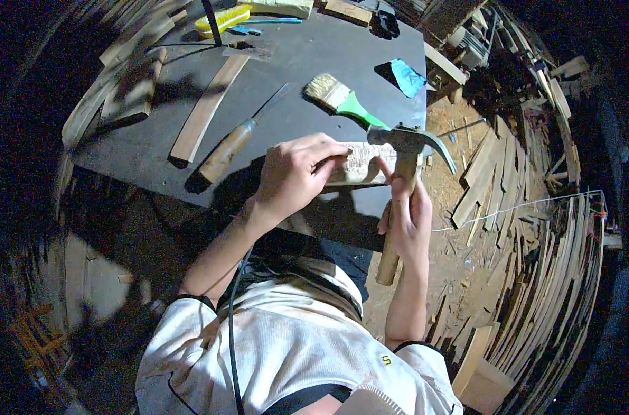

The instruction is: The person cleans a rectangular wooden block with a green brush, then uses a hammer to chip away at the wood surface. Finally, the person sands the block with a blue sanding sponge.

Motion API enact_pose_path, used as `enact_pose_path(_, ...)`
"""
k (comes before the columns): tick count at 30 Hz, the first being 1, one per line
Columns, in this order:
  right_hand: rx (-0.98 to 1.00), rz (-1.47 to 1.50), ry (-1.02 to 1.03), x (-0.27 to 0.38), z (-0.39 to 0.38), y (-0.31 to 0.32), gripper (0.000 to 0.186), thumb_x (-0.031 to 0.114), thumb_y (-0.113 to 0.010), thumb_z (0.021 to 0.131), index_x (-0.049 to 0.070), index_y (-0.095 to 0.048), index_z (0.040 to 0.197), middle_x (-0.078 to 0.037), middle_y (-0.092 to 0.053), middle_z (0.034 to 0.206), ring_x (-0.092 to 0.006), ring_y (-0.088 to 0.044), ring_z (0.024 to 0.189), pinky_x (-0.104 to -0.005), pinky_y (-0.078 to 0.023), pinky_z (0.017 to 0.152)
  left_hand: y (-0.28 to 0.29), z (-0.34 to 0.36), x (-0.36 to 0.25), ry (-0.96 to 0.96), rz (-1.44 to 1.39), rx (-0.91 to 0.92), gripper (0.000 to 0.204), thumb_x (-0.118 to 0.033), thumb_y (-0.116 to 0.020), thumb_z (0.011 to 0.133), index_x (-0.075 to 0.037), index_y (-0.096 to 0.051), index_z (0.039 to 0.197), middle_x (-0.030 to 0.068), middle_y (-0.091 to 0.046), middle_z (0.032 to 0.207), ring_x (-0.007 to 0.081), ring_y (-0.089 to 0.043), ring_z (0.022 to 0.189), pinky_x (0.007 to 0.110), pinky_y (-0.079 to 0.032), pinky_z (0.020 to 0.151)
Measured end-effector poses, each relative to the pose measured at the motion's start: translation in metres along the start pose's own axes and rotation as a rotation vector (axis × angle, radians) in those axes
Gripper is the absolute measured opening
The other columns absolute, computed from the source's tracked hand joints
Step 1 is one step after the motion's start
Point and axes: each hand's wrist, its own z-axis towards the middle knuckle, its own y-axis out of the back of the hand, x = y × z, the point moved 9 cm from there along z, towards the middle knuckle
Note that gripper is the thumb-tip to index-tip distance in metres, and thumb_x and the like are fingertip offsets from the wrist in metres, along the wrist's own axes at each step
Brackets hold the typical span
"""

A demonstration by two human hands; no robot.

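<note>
A short pale piece of wood (367,158) with a rough, patterned face lies across the near edge of the table. My left hand (295,169) is closed on its left end, thumb and fingers pinched together. Whether something small sits in that pinch I cannot make out. My right hand (411,214) grips a claw hammer (388,266) by its wooden handle, just below the head. The hammer stands nearly upright, claw to the right, over the wood's right end. One right fingertip reaches toward the wood's face. Behind the hammer head lies a paint brush (356,108) with a green handle.
On the grey table (273,124) lie a wooden-handled chisel-like tool (221,155), a long wood strip (207,114), a yellow brush (221,21) and a crumpled blue piece (406,78). Boards (487,173) and stacked strips (549,277) cover the floor at right. A dark cable (232,339) hangs over my shirt.
</note>
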Motion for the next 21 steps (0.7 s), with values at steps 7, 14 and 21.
enact_pose_path(7, -0.038, -0.143, -0.020, -0.011, 0.004, 0.001, 0.029, 0.025, -0.056, 0.111, 0.006, -0.066, 0.132, 0.001, -0.055, 0.067, -0.0088, -0.054, 0.053, -0.0289, -0.042, 0.050, 0.004, -0.001, -0.001, -0.013, -0.055, -0.032, 0.014, -0.001, -0.078, 0.084, -0.004, -0.077, 0.098, 0.0114, -0.077, 0.095, 0.0294, -0.076, 0.084, 0.036, -0.059, 0.073)
enact_pose_path(14, -0.064, -0.294, 0.037, -0.005, -0.001, -0.003, 0.019, 0.017, -0.059, 0.108, 0.001, -0.061, 0.117, -0.022, -0.067, 0.072, -0.0288, -0.064, 0.056, -0.0409, -0.048, 0.055, 0.001, 0.002, -0.001, 0.098, 0.016, 0.022, 0.017, 0.004, -0.079, 0.083, -0.002, -0.078, 0.098, 0.0120, -0.078, 0.096, 0.0243, -0.078, 0.087, 0.033, -0.059, 0.076)
enact_pose_path(21, -0.046, -0.249, 0.002, -0.010, 0.001, -0.001, 0.018, 0.016, -0.060, 0.107, 0.000, -0.061, 0.115, -0.022, -0.064, 0.069, -0.0323, -0.062, 0.054, -0.0411, -0.046, 0.054, 0.007, 0.003, 0.006, 0.189, -0.020, -0.108, 0.012, 0.001, -0.080, 0.087, -0.002, -0.078, 0.098, 0.0039, -0.077, 0.089, 0.0068, -0.061, 0.065, 0.023, -0.044, 0.055)
